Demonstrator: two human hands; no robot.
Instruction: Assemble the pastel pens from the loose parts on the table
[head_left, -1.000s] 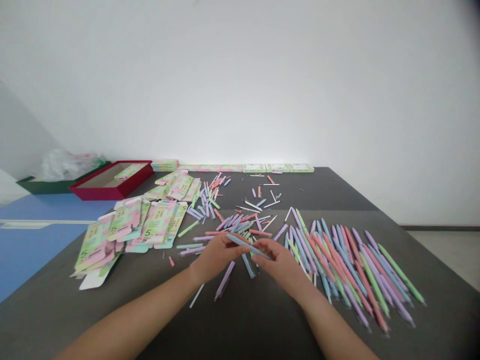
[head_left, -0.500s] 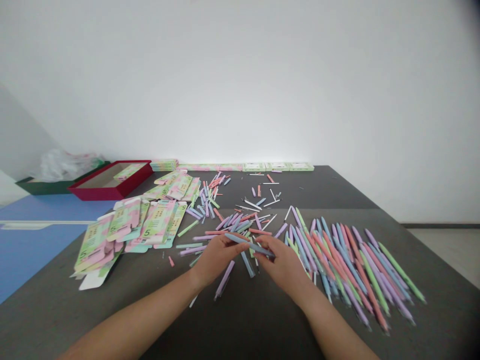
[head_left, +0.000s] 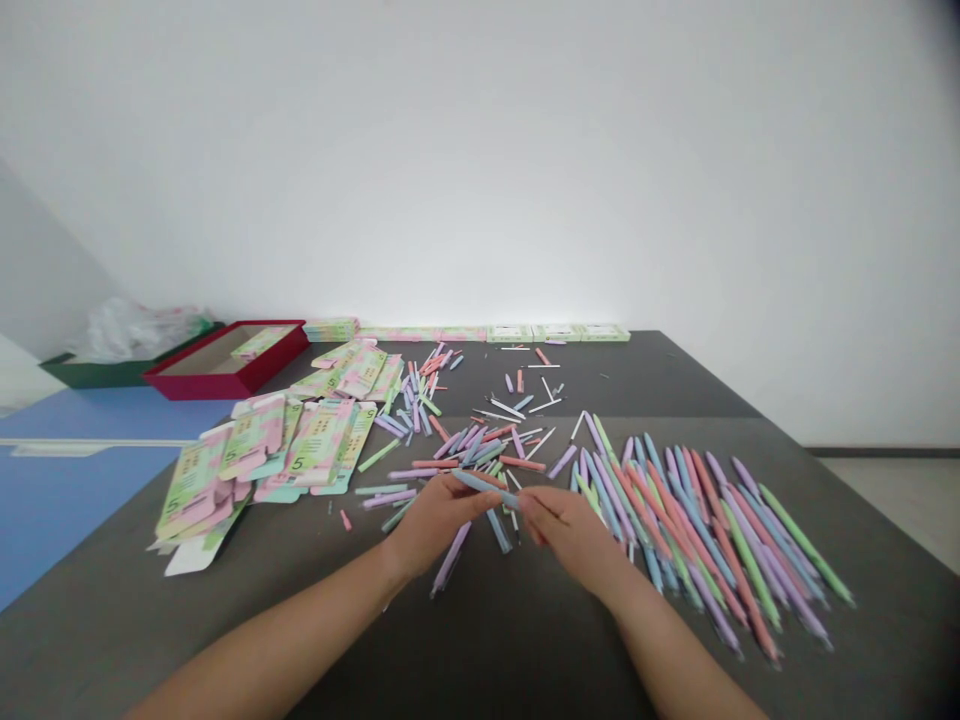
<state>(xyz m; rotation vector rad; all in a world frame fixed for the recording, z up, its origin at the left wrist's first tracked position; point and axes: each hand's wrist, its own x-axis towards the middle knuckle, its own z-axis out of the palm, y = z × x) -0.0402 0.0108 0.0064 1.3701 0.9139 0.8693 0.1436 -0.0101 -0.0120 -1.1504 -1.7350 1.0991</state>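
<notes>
One dark grey table fills the lower part of the view, with a blue surface beside its left edge. Past the table's far left corner sit one open red box and one dark green box, the latter with a crumpled plastic bag on top. Along the far edge runs a line of flat printed packs, three pale green ones at its right end. On the left of the table lies a loose heap of unfolded printed card boxes (green and pink, marked with a 5; they overlap too much for an exact count). On the right, dozens of pastel pens lie fanned side by side, and dozens more pens and pen parts are scattered in the middle. Two hands are in view and one pale blue pen spans the gap between them, above the table. The left hand is curled, pinching the pen's nearer end, and the right hand grips its other end with the fingertips. Just below lie one lilac pen and one blue pen.
</notes>
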